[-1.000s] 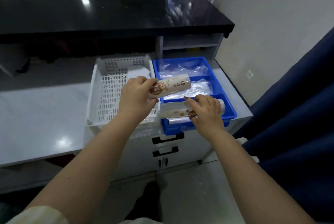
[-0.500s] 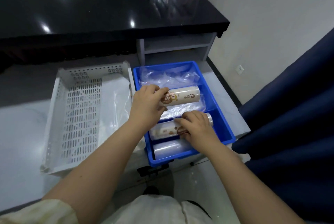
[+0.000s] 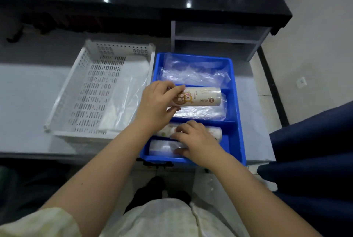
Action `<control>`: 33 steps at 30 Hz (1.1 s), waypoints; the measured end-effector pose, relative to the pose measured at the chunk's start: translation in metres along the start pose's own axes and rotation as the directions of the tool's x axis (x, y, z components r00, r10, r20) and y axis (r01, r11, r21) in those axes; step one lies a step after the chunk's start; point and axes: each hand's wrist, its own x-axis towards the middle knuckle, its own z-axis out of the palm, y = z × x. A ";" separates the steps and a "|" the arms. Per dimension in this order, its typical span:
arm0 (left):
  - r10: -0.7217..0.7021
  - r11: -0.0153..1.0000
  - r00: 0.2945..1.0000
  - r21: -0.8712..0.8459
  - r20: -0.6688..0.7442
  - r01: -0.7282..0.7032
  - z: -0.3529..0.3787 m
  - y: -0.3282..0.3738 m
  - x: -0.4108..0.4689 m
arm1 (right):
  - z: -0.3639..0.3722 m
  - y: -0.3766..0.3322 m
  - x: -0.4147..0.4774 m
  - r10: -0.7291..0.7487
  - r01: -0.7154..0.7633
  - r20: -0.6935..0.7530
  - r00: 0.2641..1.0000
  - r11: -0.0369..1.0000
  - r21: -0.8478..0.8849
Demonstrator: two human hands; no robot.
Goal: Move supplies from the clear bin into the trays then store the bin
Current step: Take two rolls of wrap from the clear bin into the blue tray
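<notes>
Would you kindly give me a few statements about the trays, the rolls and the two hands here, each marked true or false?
1. The left hand holds a labelled roll over the blue tray's middle compartment. True.
2. The white perforated tray sits right of the blue tray. False: it sits left.
3. The right hand rests on a roll in the near compartment. True.
4. The blue tray's far compartment is bare. False: clear plastic bags lie there.
</notes>
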 end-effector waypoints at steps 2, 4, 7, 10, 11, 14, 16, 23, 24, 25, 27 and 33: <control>-0.026 0.999 1.000 0.025 -0.005 0.026 -0.003 0.002 -0.006 | -0.001 -0.001 0.004 -0.053 0.055 0.059 0.997 0.998 -0.028; -0.061 0.997 0.998 0.048 -0.020 0.062 -0.008 0.003 -0.014 | -0.003 -0.003 0.008 -0.075 0.086 0.118 0.990 0.993 -0.087; -0.107 0.992 0.993 0.068 -0.048 0.110 -0.017 0.001 -0.023 | -0.006 -0.009 0.013 -0.037 0.072 0.182 0.983 0.979 -0.190; -0.116 0.990 0.992 0.074 -0.044 0.119 -0.022 0.000 -0.029 | -0.007 -0.013 0.014 0.042 0.026 0.243 0.969 0.963 -0.269; -0.111 0.991 0.993 0.071 -0.039 0.114 -0.024 -0.001 -0.031 | -0.007 -0.014 0.014 0.065 0.011 0.262 0.963 0.960 -0.278; -0.097 0.993 0.995 0.063 -0.032 0.099 -0.026 -0.005 -0.033 | -0.009 -0.018 0.016 0.109 -0.026 0.300 0.948 0.963 -0.268; -0.095 0.993 0.995 0.060 -0.043 0.097 -0.027 -0.007 -0.032 | -0.010 -0.019 0.017 0.118 -0.042 0.301 0.946 0.968 -0.247; -0.095 0.995 0.993 0.031 -0.071 0.097 -0.030 -0.016 -0.028 | -0.016 -0.018 0.005 0.136 -0.101 0.202 0.970 0.979 -0.174; -0.096 0.995 0.993 0.030 -0.072 0.098 -0.031 -0.017 -0.027 | -0.016 -0.018 0.002 0.138 -0.112 0.186 0.973 0.983 -0.143; -0.097 0.995 0.993 0.029 -0.072 0.099 -0.031 -0.018 -0.027 | -0.017 -0.019 -0.002 0.156 -0.140 0.171 0.973 0.985 -0.100; -0.100 0.994 0.993 0.028 -0.070 0.102 -0.032 -0.021 -0.026 | -0.018 -0.023 -0.009 0.208 -0.207 0.144 0.967 0.978 -0.023; -0.107 0.993 0.993 0.044 -0.048 0.109 -0.032 -0.023 -0.026 | -0.023 -0.033 -0.017 0.154 -0.154 0.012 0.988 0.988 0.015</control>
